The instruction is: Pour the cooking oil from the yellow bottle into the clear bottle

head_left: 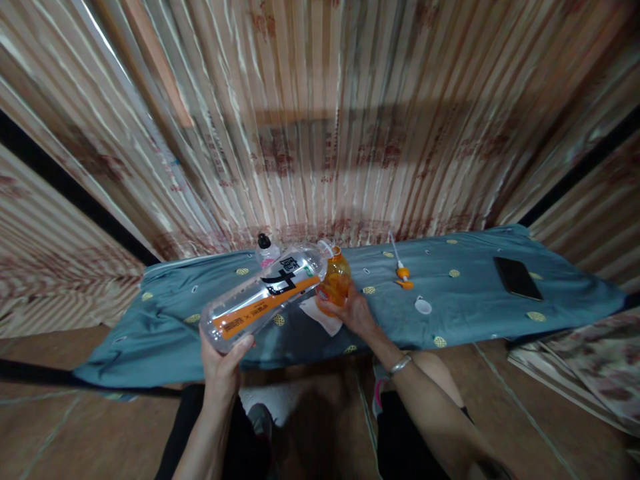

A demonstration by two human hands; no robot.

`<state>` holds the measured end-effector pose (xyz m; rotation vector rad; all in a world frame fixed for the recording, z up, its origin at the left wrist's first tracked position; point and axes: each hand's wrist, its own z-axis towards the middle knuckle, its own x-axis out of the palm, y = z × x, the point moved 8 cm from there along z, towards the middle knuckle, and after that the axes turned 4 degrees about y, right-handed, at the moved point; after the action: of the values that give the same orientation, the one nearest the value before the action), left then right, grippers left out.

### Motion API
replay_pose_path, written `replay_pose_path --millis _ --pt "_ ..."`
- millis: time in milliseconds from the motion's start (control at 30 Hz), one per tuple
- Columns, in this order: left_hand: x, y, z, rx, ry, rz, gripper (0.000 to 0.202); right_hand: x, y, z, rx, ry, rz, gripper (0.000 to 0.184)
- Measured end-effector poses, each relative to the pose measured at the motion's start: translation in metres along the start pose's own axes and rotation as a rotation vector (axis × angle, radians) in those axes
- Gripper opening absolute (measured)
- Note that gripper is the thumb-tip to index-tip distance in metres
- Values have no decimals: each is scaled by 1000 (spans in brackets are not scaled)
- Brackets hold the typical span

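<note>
Left hand point(221, 368) grips the clear bottle point(267, 293) — tilted, extending ahead rightward.

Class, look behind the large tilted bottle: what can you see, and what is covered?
A small bottle with a black top and some pink shows behind the large bottle; its lower part is hidden.

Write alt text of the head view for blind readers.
A person's left hand holds a large clear bottle aslant, its neck close to the mouth of an orange bottle in the right hand. On the blue cloth lie an orange pump top, a round white piece and a dark flat device.
</note>
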<state>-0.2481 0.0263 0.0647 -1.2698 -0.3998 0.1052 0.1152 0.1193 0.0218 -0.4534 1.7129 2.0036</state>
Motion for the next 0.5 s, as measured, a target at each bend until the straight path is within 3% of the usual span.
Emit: replay_pose_path --millis 500 --pt "-5 5 0 13 -2 -6 77 4 -8 2 -48 -11 -2 78"
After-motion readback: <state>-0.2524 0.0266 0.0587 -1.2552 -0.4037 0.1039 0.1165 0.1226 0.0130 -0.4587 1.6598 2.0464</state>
